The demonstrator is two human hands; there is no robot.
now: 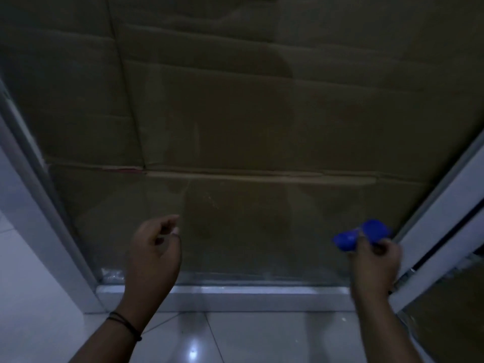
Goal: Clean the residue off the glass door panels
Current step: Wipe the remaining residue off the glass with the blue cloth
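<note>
Right hand gripping blue cloth near glass panel, left hand loosely curled

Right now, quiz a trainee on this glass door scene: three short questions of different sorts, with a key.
1. True or false: the left hand grips the blue object.
2. What lies behind the glass panel? A) cardboard B) curtain C) tiles
3. Fill in: a dark band sits on the left ____.

Key: 1 false, the right hand holds it; 2 A, cardboard; 3 wrist.
</note>
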